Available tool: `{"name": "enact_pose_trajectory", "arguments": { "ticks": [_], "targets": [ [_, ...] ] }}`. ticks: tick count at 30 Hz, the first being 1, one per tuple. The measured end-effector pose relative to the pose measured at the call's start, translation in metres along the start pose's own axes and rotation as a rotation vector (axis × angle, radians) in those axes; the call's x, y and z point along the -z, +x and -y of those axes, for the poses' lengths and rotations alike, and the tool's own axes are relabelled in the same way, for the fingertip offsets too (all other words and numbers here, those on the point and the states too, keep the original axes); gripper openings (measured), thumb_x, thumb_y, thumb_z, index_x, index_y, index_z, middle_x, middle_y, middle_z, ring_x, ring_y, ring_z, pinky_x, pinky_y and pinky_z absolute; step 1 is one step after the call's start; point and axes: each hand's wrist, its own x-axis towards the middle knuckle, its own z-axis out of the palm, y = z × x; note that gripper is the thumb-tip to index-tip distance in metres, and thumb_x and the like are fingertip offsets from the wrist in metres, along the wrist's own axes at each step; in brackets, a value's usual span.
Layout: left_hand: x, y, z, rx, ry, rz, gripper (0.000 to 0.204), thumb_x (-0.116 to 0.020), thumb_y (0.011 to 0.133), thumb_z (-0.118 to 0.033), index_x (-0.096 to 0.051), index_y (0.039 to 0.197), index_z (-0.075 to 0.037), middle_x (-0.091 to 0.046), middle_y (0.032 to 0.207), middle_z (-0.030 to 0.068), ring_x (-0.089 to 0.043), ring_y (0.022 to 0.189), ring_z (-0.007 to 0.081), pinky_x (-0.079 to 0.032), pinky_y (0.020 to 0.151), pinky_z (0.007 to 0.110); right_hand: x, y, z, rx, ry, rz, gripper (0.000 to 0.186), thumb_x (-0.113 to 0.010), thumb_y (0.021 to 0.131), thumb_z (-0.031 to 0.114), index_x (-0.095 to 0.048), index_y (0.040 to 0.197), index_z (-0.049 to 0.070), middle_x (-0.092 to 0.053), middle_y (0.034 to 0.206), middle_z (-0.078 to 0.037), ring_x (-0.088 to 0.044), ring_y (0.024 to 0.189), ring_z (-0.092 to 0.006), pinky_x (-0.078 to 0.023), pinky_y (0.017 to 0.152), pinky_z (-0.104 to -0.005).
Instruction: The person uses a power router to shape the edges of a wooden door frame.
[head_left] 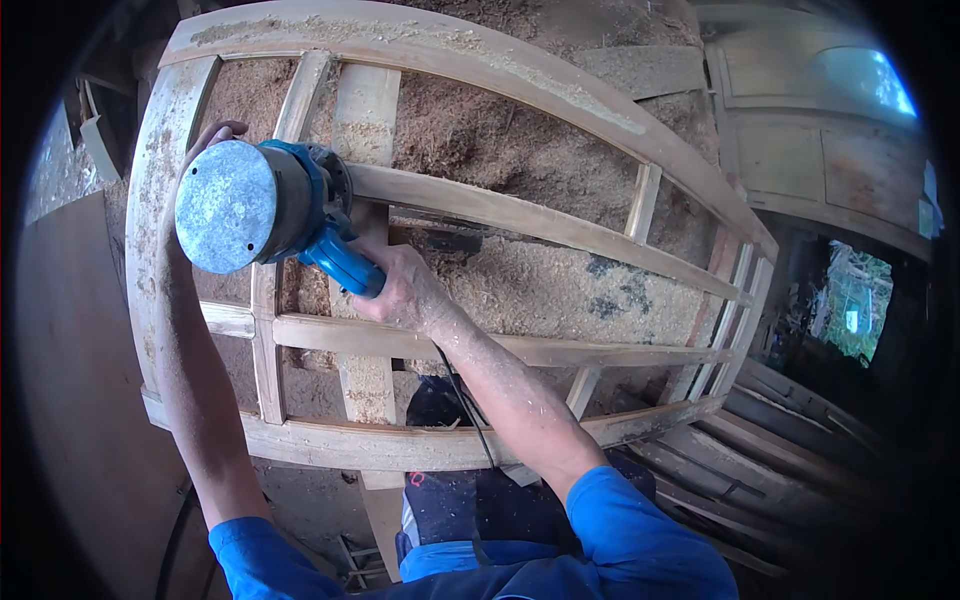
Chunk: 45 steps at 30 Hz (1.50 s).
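Observation:
A wood router (228, 207) with a round, grey, flat top and blue body stands on the left part of a pale wooden door frame (500, 205). My right hand (398, 285) is wrapped round the router's blue side handle. At the router's far left side is my left hand (230, 131), mostly hidden behind the motor housing; only curled fingers show, and they appear to grip that side. The router's base rests by a joint of the inner bars, and its bit is out of sight. A black cord (462, 390) runs beneath my right forearm toward my body.
Sawdust (480, 130) covers the surface under the frame and lies on its curved far rail. A support board (366, 110) crosses beneath the bars. Stacked planks (750, 480) lie at the right, near wooden panels (820, 150). A large brown sheet (75, 370) stands at the left.

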Motion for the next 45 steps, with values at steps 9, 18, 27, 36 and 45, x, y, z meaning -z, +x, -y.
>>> {"name": "enact_pose_trajectory", "arguments": {
  "ticks": [9,18,27,36,45],
  "targets": [
    [0.018,0.008,0.005,-0.09,-0.078,0.17,0.031,-0.049,0.103,-0.03,-0.061,0.121,-0.008,-0.058,0.091,0.0001,-0.057,0.086,0.0075,-0.044,0.078,0.019,-0.01,0.001,-0.005,0.034,-0.058,-0.053,0.038,-0.073,0.073,0.021,-0.061,0.107,0.01,-0.069,0.081,-0.017,-0.069,0.077,-0.0356,-0.056,0.07,-0.0444],
    [0.028,0.027,0.036,-0.073,0.04,0.005,0.031,-0.049,0.103,-0.032,-0.063,0.116,-0.008,-0.059,0.093,0.001,-0.054,0.088,0.0082,-0.042,0.082,0.022,-0.011,-0.001,-0.003,0.035,-0.052,-0.044,0.039,-0.071,0.07,0.02,-0.061,0.106,0.009,-0.068,0.082,-0.019,-0.068,0.077,-0.0373,-0.054,0.069,-0.0448],
    [0.014,0.009,0.007,-0.031,-0.095,0.017,0.036,-0.051,0.101,-0.039,-0.066,0.112,-0.009,-0.061,0.099,0.0017,-0.054,0.097,0.012,-0.042,0.088,0.026,-0.006,0.001,0.0,0.05,-0.007,-0.025,0.045,-0.07,0.066,0.017,-0.061,0.109,0.009,-0.068,0.086,-0.017,-0.068,0.082,-0.0373,-0.053,0.072,-0.0433],
    [0.008,0.005,-0.001,0.035,-0.049,-0.082,0.039,-0.056,0.098,-0.043,-0.066,0.116,-0.009,-0.062,0.107,0.0033,-0.054,0.102,0.0148,-0.042,0.094,0.029,-0.004,0.006,-0.002,0.04,0.003,-0.009,0.043,-0.067,0.066,0.014,-0.062,0.109,0.01,-0.068,0.083,-0.016,-0.069,0.078,-0.0352,-0.053,0.069,-0.0414],
    [-0.013,-0.018,-0.033,-0.08,-0.079,-0.088,0.034,-0.055,0.101,-0.036,-0.067,0.114,-0.007,-0.06,0.095,-0.0005,-0.054,0.09,0.0075,-0.043,0.082,0.022,-0.002,0.012,-0.001,0.056,-0.01,0.001,0.043,-0.066,0.066,0.015,-0.062,0.109,0.011,-0.068,0.082,-0.018,-0.068,0.076,-0.0371,-0.054,0.069,-0.0422]
  ]
}}
